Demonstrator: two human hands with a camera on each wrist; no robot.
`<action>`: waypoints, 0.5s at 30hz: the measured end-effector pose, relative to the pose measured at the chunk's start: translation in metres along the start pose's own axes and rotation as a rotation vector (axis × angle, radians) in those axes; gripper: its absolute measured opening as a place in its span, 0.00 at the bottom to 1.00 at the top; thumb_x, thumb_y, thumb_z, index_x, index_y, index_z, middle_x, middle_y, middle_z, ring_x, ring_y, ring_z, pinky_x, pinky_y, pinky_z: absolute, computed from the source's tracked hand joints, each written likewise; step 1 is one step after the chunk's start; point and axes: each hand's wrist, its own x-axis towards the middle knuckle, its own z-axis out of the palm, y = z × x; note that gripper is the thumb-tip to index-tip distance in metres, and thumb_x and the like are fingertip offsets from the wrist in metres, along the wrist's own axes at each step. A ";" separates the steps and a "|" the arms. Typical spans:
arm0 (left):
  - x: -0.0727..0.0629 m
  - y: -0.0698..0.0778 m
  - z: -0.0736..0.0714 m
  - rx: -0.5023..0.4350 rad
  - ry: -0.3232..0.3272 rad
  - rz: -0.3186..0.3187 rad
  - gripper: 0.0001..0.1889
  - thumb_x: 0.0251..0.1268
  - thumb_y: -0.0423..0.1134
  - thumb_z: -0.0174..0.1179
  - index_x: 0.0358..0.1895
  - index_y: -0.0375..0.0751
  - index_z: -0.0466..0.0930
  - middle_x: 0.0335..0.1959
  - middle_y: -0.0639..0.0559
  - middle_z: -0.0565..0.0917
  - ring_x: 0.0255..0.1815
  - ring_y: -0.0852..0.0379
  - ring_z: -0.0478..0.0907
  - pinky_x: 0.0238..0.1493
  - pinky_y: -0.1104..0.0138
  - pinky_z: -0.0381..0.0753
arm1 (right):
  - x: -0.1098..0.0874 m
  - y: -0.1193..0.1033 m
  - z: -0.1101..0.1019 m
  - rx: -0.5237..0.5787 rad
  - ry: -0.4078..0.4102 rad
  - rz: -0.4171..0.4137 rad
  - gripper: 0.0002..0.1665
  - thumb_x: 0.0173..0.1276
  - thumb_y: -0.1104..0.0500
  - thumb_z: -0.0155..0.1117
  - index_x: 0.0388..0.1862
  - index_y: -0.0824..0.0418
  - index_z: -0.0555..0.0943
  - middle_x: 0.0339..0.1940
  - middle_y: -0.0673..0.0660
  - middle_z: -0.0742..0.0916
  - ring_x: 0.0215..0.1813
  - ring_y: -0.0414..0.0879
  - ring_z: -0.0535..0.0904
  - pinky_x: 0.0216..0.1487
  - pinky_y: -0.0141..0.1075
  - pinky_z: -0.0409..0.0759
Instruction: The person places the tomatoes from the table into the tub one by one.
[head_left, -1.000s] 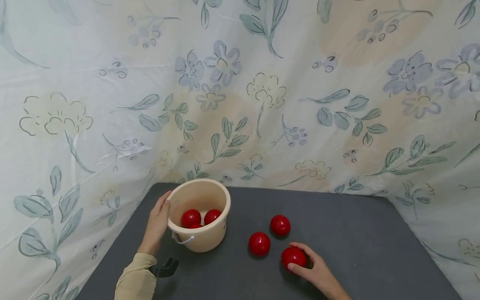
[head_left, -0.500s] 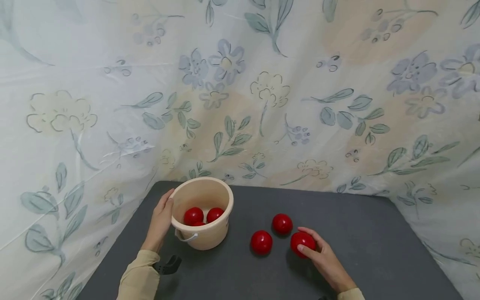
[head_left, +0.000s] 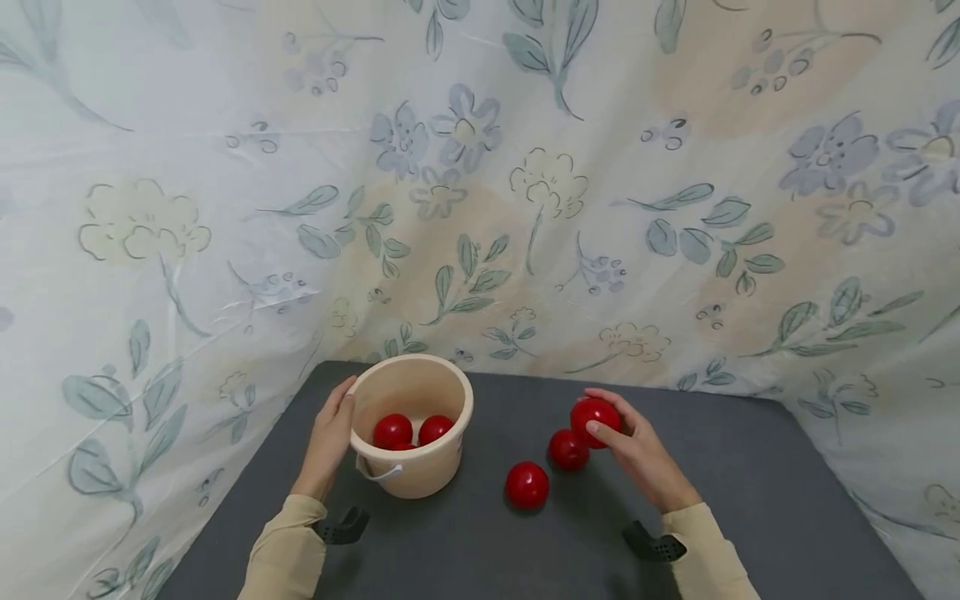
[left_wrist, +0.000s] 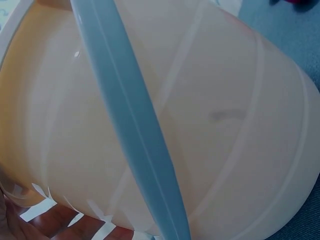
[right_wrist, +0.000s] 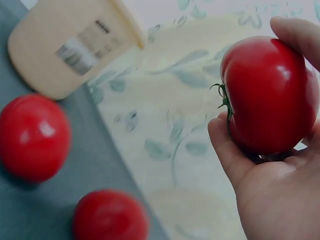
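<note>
My right hand (head_left: 641,454) grips a red tomato (head_left: 594,421) above the table, thumb on one side and fingers on the other. A green stem (right_wrist: 223,96) shows on it in the right wrist view. Behind and below, a second tomato (head_left: 567,451) lies on the table, partly covered by the held one in the head view. Another tomato (head_left: 527,486) lies nearer the front. My left hand (head_left: 330,437) holds the rim and side of a cream bucket (head_left: 423,475), which tilts toward me. Several tomatoes (head_left: 392,431) lie inside; the lowest is mostly hidden.
The dark grey table (head_left: 510,558) carries everything. A floral cloth (head_left: 480,208) hangs behind it and down both sides. The bucket's handle (left_wrist: 127,115) hangs down across its near side. A printed label (right_wrist: 82,52) marks the side facing the right wrist.
My right hand has lifted the tomato off the table and carried it away from me, up to the rear tomato. The left hand stays on the bucket. The head view has shifted slightly.
</note>
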 end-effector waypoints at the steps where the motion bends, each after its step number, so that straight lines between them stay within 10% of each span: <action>1: 0.000 0.000 0.001 0.000 -0.001 0.002 0.28 0.84 0.52 0.34 0.81 0.52 0.54 0.82 0.43 0.57 0.81 0.38 0.57 0.75 0.38 0.61 | 0.004 -0.005 0.000 -0.003 -0.011 -0.013 0.33 0.77 0.54 0.59 0.77 0.52 0.62 0.72 0.54 0.73 0.66 0.42 0.75 0.61 0.30 0.80; 15: -0.001 -0.001 0.001 0.014 0.015 0.011 0.28 0.84 0.52 0.34 0.81 0.50 0.55 0.81 0.42 0.59 0.81 0.37 0.57 0.75 0.39 0.62 | 0.062 -0.068 0.031 -0.045 -0.086 -0.095 0.35 0.74 0.50 0.63 0.76 0.45 0.63 0.70 0.55 0.74 0.70 0.52 0.69 0.63 0.40 0.78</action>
